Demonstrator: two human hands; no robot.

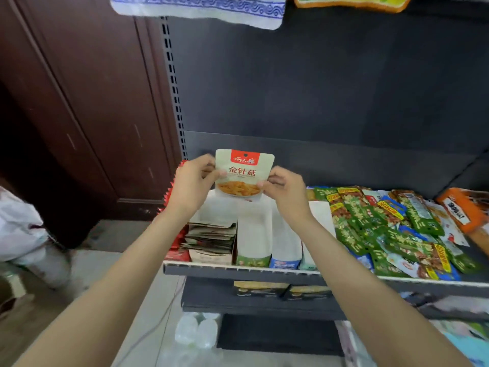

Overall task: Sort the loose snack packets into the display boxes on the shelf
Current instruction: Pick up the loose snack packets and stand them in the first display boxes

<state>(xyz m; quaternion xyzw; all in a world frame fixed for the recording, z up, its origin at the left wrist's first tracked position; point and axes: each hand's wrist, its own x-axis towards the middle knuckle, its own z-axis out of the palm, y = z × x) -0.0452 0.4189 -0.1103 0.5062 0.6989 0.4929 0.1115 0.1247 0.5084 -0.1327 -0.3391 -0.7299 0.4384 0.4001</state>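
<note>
1. Both sets of fingers (pixel 221 172) pinch the mushroom snack packet (pixel 244 172), left hand (pixel 191 184) and right hand (pixel 284 190) on opposite side edges, upright near the shelf's (pixel 238 270) back left corner.
2. Keep it square, face forward.
3. Lower it into the display box (pixel 211 234) with matching stacked packets, at the front left edge.
4. Ignore the loose green packets (pixel 383 229) rightward.

Small shop, snack aisle — dark metal retail shelving (pixel 238 270) with a slotted upright (pixel 173 83) at its left and a plain dark back panel (pixel 317 83). Open display boxes (pixel 254 234) stand in a row at the shelf's near edge; a heap of loose packaged snacks (pixel 391 229) lies to their right. More stock on the lower tier (pixel 280 290) — towels (pixel 198 9) hang above. Brown wood panelling (pixel 79 102) at far left
</note>
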